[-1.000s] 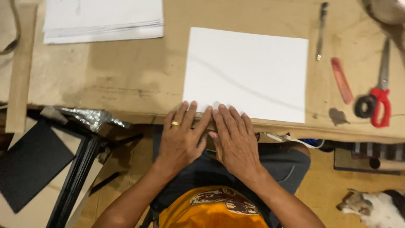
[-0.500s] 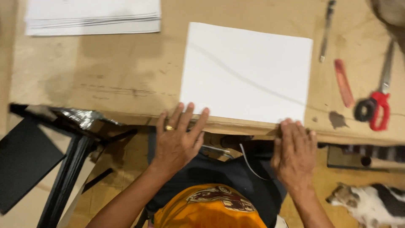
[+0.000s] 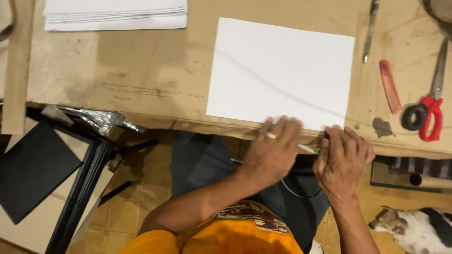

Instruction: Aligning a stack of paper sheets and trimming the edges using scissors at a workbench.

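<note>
White paper sheet (image 3: 282,75) lies flat at the near edge of the cardboard-covered table (image 3: 141,80), uncut and unfolded. Left hand (image 3: 273,150) and right hand (image 3: 343,157) press its near edge, fingers spread, gripping nothing. Scissors (image 3: 426,113), right of the sheet, lie untouched.

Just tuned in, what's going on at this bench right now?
A person seated at a brown work table has both hands at its near edge, on the lower edge of a white sheet of paper. The left hand and right hand lie close together there, fingers flat on the paper's border. A stack of white sheets, red-handled scissors, a red cutter and a pen lie untouched.
</note>
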